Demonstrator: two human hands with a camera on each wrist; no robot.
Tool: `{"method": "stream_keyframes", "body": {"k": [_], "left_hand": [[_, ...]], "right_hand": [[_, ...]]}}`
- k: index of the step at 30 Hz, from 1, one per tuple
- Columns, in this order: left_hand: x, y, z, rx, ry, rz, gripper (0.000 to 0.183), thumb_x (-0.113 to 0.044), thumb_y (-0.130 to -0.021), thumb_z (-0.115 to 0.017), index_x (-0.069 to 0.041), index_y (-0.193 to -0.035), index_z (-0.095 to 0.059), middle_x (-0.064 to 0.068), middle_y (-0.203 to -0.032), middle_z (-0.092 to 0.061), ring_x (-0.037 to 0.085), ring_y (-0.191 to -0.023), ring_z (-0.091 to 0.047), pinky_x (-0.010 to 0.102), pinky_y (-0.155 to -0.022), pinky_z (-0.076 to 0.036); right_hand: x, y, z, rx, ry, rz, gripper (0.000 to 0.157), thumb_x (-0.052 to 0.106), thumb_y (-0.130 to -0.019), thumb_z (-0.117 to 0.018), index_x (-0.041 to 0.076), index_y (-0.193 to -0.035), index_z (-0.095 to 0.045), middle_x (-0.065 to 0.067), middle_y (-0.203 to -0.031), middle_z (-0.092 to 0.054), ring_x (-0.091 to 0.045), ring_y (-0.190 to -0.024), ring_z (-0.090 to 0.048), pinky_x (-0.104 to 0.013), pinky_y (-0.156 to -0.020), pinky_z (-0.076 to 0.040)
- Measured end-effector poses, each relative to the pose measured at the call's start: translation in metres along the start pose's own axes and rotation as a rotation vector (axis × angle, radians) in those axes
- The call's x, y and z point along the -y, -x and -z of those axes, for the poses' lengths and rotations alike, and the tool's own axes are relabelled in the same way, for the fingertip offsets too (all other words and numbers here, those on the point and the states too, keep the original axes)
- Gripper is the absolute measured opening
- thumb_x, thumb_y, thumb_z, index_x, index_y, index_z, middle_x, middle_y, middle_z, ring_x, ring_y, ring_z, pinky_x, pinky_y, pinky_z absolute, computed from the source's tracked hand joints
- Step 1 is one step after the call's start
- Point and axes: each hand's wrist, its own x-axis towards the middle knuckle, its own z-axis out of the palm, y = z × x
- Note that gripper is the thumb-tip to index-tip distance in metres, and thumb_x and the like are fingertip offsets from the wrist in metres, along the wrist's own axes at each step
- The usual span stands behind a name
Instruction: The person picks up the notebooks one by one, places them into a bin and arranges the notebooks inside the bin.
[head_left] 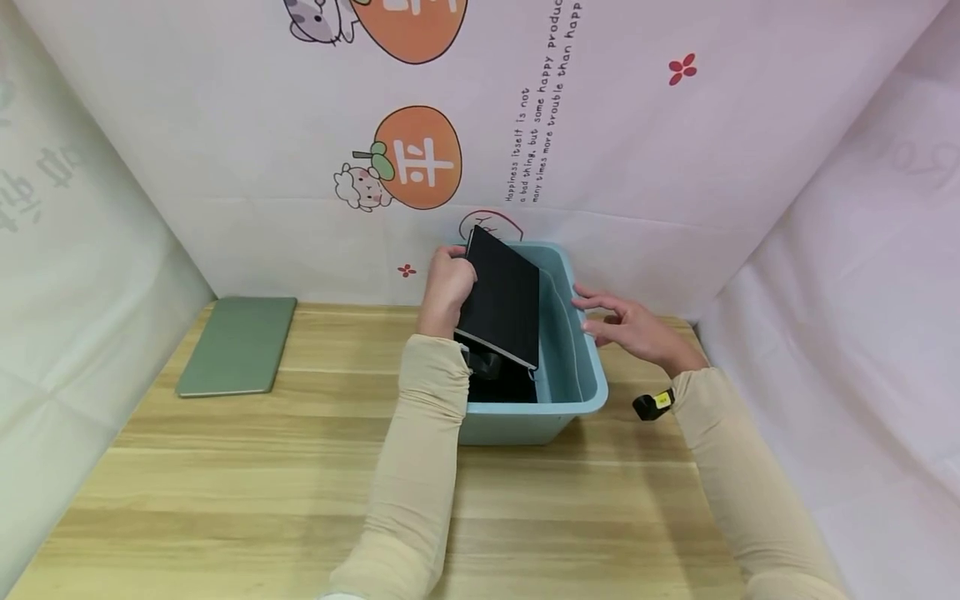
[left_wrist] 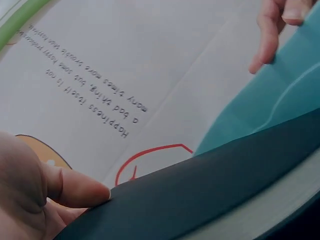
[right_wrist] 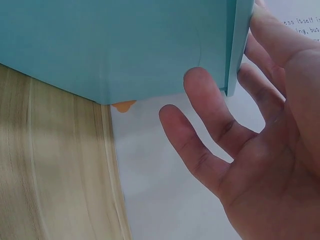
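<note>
My left hand [head_left: 448, 287] grips a black hardcover notebook [head_left: 501, 296] by its left edge, with the thumb on the cover in the left wrist view. The notebook is tilted and partly inside a light blue plastic bin [head_left: 536, 408]. Beneath it, something black [head_left: 517, 388] shows in the bin, mostly hidden by the notebook and the wrist camera. At the bin's right rim is my right hand [head_left: 630, 327], its fingers spread and loosely bent. In the right wrist view, some fingertips [right_wrist: 260, 20] touch the rim while two other fingers stand free beside the outer wall.
A green notebook [head_left: 238, 346] lies flat on the wooden table [head_left: 300, 475] at the left. White printed cloth [head_left: 600, 150] hangs behind the bin and along both sides. The bin stands close to the back cloth.
</note>
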Motion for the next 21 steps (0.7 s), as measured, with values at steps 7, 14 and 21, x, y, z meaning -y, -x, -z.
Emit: {"method": "stream_keyframes", "body": {"k": [7,14,21], "left_hand": [[0.0033,-0.0004,-0.0042,0.039,-0.066,0.011,0.054,-0.001,-0.097,-0.036,-0.011,-0.150,-0.037,0.012,-0.156,-0.041,0.029,-0.132,-0.046,0.042,-0.109,-0.042],[0.0071,-0.0007,-0.0048,0.060,-0.182,0.022,0.045,-0.010,-0.105,-0.031,-0.012,-0.150,-0.036,0.011,-0.159,-0.040,0.026,-0.143,-0.043,0.045,-0.118,-0.039],[0.0075,-0.0024,-0.0036,0.103,-0.303,0.091,0.046,-0.017,-0.109,-0.029,-0.016,-0.154,-0.029,0.009,-0.162,-0.038,0.028,-0.138,-0.047,0.044,-0.114,-0.043]], "right_hand": [[0.0007,0.0001,-0.0004,-0.001,0.001,0.000,0.052,0.035,-0.101,-0.064,0.022,-0.151,-0.052,0.018,-0.168,-0.026,-0.007,-0.107,-0.070,-0.030,-0.089,-0.060],[0.0020,0.0007,-0.0013,-0.005,-0.016,0.003,0.051,0.032,-0.102,-0.064,0.021,-0.150,-0.052,0.017,-0.169,-0.026,-0.004,-0.109,-0.070,-0.032,-0.089,-0.060],[0.0015,0.0015,-0.0020,-0.002,-0.023,0.000,0.052,0.033,-0.102,-0.064,0.022,-0.151,-0.052,0.017,-0.169,-0.025,-0.006,-0.112,-0.069,-0.031,-0.090,-0.060]]}}
